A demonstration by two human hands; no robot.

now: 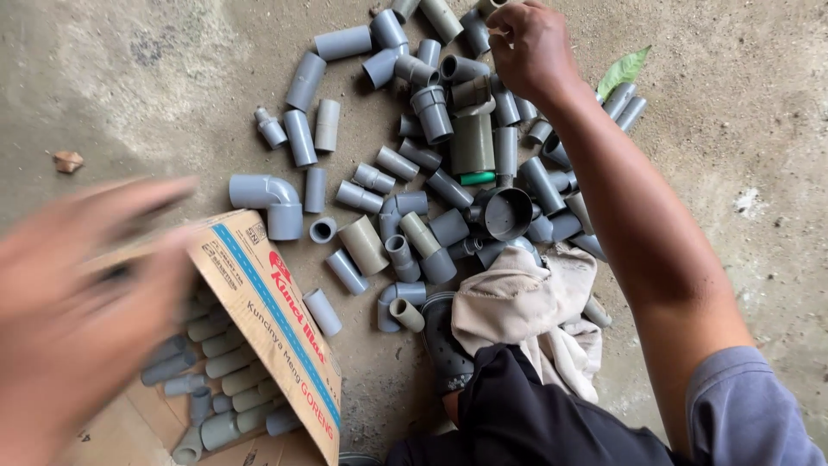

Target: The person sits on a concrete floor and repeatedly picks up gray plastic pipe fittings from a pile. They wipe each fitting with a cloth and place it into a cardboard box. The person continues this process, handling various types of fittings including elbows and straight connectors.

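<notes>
At the far edge of the heap of grey pipe fittings (448,173), beyond the wide dark socket (504,211), the right hand (530,43) is curled shut on a small fitting (492,7), barely visible above its fingers. Such a piece looks light, rigid and smooth, best pinched across its barrel. Near the cardboard box (267,311), the left hand (78,302) is blurred; I cannot tell its grip.

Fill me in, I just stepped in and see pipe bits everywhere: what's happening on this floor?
A person crouches over grey plastic pipe fittings strewn on the concrete floor. The right hand reaches into the far end of the pile. The blurred left hand hovers over a cardboard box with similar fittings inside. A beige cloth lies nearby.
</notes>
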